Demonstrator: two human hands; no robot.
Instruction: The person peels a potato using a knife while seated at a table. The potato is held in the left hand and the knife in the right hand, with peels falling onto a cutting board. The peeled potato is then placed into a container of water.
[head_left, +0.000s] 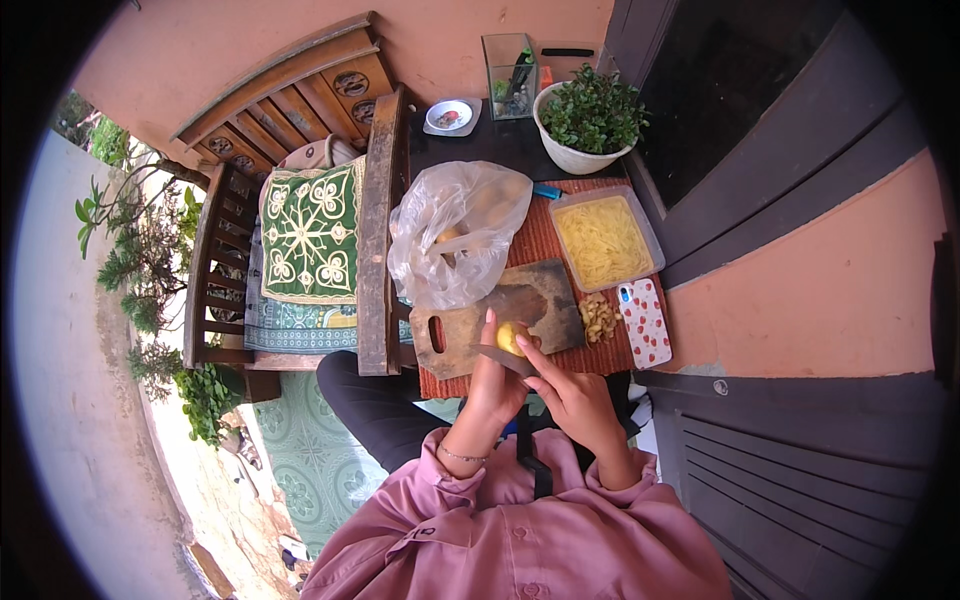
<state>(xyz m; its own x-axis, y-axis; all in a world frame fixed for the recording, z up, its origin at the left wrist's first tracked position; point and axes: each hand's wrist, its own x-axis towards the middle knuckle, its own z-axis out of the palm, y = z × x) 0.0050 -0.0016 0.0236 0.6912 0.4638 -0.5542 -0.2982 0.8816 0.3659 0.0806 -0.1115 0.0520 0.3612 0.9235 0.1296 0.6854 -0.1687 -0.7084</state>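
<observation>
My left hand (496, 382) holds a partly peeled yellow potato (511, 337) over the lower edge of a worn wooden cutting board (551, 300). Against the potato's near side lies the dark blade of a knife (504, 358). The knife is in my right hand (574, 401), whose fingers hide its handle and whose fingertips touch the potato. Peelings (598, 319) lie heaped right of the board. Behind them stands a clear plastic tub (658, 251) of thin, pale yellow strips. A translucent plastic bag (457, 225) with potatoes in it rests on the board's far left part.
A ribbed red-brown mat (540, 225) lies under the board. At the right edge is a phone in a strawberry-patterned case (645, 322). Farther back are a blue-handled item (547, 191), a potted plant (592, 124), a glass tank (510, 79) and a small dish (448, 116). A wooden bench (379, 225) stands left.
</observation>
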